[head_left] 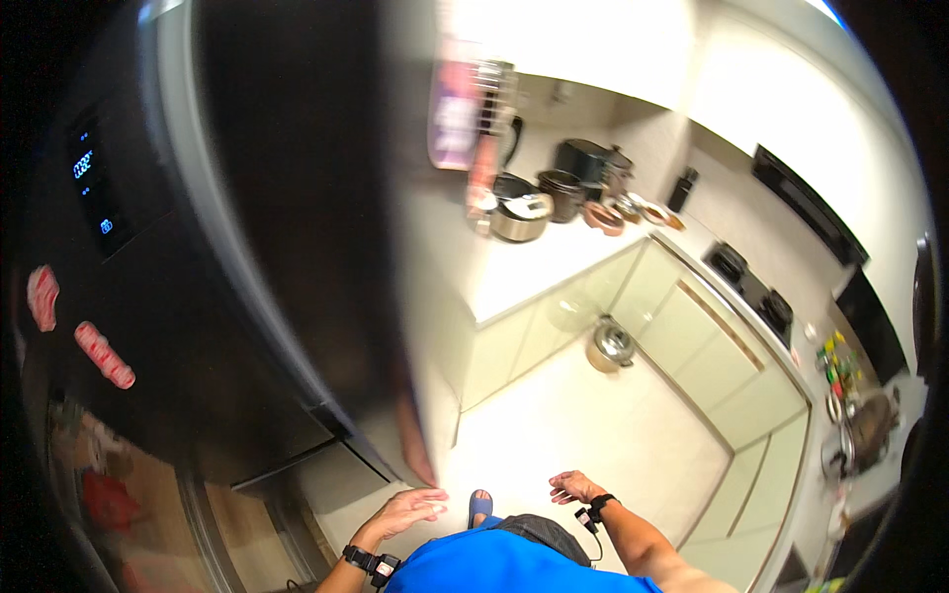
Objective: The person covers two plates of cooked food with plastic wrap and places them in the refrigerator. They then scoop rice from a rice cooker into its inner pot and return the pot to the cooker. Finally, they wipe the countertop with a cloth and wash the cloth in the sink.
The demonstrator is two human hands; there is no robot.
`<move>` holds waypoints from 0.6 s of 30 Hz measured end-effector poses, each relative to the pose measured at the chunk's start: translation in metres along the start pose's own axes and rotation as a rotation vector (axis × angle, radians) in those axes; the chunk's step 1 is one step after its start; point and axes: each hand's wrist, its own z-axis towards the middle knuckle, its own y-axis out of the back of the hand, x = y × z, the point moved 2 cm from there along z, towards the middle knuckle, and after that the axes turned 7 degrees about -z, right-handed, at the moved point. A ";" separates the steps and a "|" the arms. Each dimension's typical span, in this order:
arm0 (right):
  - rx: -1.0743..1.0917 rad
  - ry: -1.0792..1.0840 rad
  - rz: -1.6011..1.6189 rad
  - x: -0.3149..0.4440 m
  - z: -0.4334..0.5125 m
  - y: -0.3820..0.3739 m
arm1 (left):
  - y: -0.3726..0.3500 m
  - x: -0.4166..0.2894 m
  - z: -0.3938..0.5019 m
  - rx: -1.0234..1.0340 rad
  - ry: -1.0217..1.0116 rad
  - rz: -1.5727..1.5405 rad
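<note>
My left hand hangs near the lower edge of the tall black refrigerator, fingers extended, with nothing in it. To the right, my right hand is held over the pale floor with its fingers apart and slightly bent, holding nothing. Each wrist bears a black band with a small device. Between the hands, a foot in a blue slipper shows on the floor. The refrigerator's front carries a lit display and two red-and-white magnets shaped like meat.
A lidded metal pot stands on the floor by the corner cabinets. A rice cooker and several pots line the white counter. Farther right are a gas stove and a wok. A door track lies at lower left.
</note>
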 end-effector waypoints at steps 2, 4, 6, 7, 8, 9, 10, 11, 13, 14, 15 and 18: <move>-0.077 -0.067 0.031 -0.039 0.009 0.006 | 0.013 -0.002 -0.001 -0.124 -0.044 -0.071; -0.169 -0.159 -0.057 -0.077 0.005 0.012 | 0.017 0.000 -0.012 -0.245 -0.179 -0.275; -0.132 -0.225 -0.258 -0.109 -0.003 0.022 | 0.022 0.002 -0.020 -0.388 -0.251 -0.312; -0.117 -0.285 -0.334 -0.122 -0.005 0.027 | 0.024 0.000 -0.022 -0.446 -0.292 -0.333; -0.113 -0.297 -0.357 -0.133 -0.006 0.030 | 0.030 -0.003 -0.020 -0.518 -0.306 -0.368; -0.109 -0.311 -0.381 -0.142 -0.008 0.034 | 0.035 -0.007 -0.016 -0.552 -0.342 -0.409; -0.105 -0.322 -0.405 -0.149 -0.007 0.038 | 0.041 -0.011 -0.009 -0.585 -0.381 -0.449; -0.096 -0.318 -0.402 -0.152 -0.005 0.042 | 0.046 -0.014 -0.002 -0.610 -0.430 -0.488; -0.075 -0.300 -0.398 -0.154 0.004 0.055 | 0.052 -0.016 0.021 -0.723 -0.473 -0.403; -0.057 -0.284 -0.485 -0.150 0.013 0.062 | 0.057 -0.016 0.031 -0.759 -0.477 -0.385; -0.069 -0.244 -0.419 -0.149 0.016 0.069 | 0.060 -0.016 0.040 -0.785 -0.495 -0.365; -0.126 -0.132 -0.308 -0.136 0.034 0.100 | 0.065 -0.003 0.062 -0.996 -0.574 -0.338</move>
